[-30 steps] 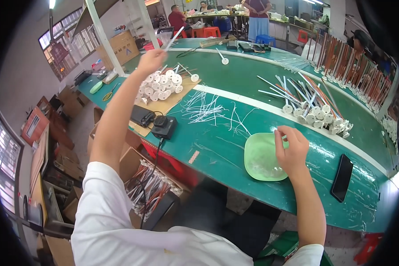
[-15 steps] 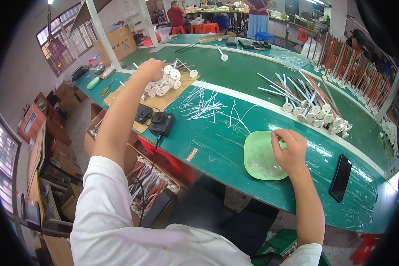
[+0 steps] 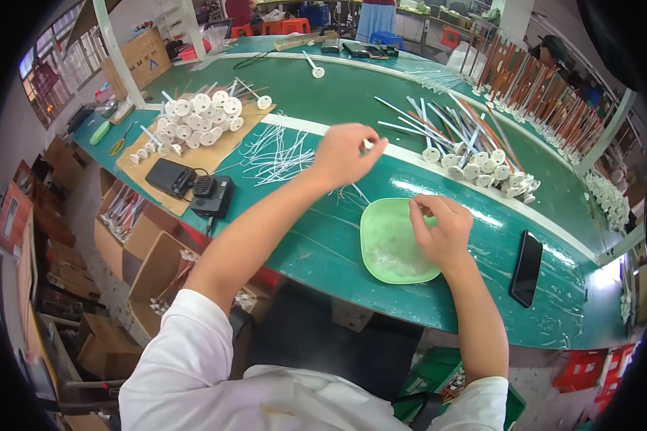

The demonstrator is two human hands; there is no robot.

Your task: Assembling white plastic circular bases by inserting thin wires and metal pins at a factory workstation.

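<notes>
My left hand (image 3: pixel 346 154) is raised over the middle of the table, its thumb and fingers pinched together. A small white bit shows between them, too little to name. My right hand (image 3: pixel 443 231) hovers at the right side of a light green dish (image 3: pixel 384 248), fingertips pinched; what they hold, if anything, is hidden. Whitish residue coats the dish's bottom. Thin white strands (image 3: pixel 277 154) lie loose beyond my left forearm. At the left, a heap of white disc-headed pieces with thin stems (image 3: pixel 198 118) rests on a cardboard sheet (image 3: pixel 248 133).
Another pile of disc-headed stems (image 3: pixel 492 169) lies beyond the dish. A black phone (image 3: pixel 527 269) is at the right, a black boxy device (image 3: pixel 213 195) at the left. Brown stems stand in rows (image 3: pixel 532 93) at the far right. Open cartons (image 3: pixel 147 287) sit below the table's left edge.
My left hand has moved right from the heap of disc-headed pieces toward the dish. My right hand stays pinched by the dish. The whole view has shifted.
</notes>
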